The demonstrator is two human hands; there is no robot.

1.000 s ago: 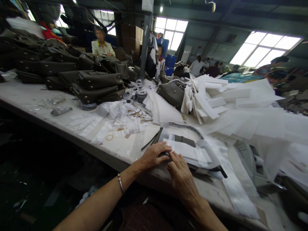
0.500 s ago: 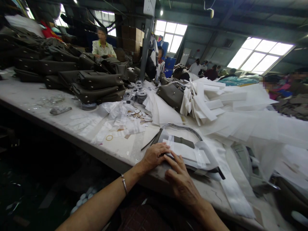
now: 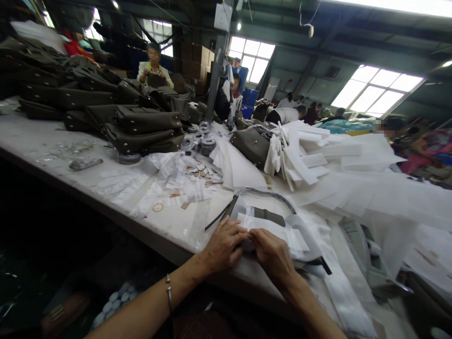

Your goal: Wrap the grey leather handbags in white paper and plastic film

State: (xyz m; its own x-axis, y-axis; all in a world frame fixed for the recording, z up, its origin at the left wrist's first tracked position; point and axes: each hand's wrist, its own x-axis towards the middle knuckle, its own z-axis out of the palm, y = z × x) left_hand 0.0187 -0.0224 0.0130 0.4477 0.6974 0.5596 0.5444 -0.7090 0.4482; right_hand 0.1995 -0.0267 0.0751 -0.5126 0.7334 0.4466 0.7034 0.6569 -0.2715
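A dark grey-green handbag (image 3: 269,216) lies on the near edge of the table, its looped strap wrapped in clear film on the far side. White sheets (image 3: 263,228) and clear plastic cover much of its upper face. My left hand (image 3: 223,245) is closed over the bag's near left edge, fingers on top and thumb lower down. Just to its right, my right hand (image 3: 271,252) is closed in a pinch at the same near edge, fingertips almost touching the left ones. What sits between the right fingertips is hidden.
Stacked dark bags (image 3: 141,127) fill the table's left. Piled white foam sheets (image 3: 360,155) spread over the right. Plastic-wrapped rolls (image 3: 208,143), paper scraps (image 3: 203,172) and a yellow ring (image 3: 157,207) lie beyond my hands. A co-worker (image 3: 154,70) is behind the bags, near a post (image 3: 215,80).
My right hand has gone from spread fingers on the bag to a pinch at its near edge. The left hand has shifted slightly down and its thumb now shows. The co-worker has lifted a dark piece.
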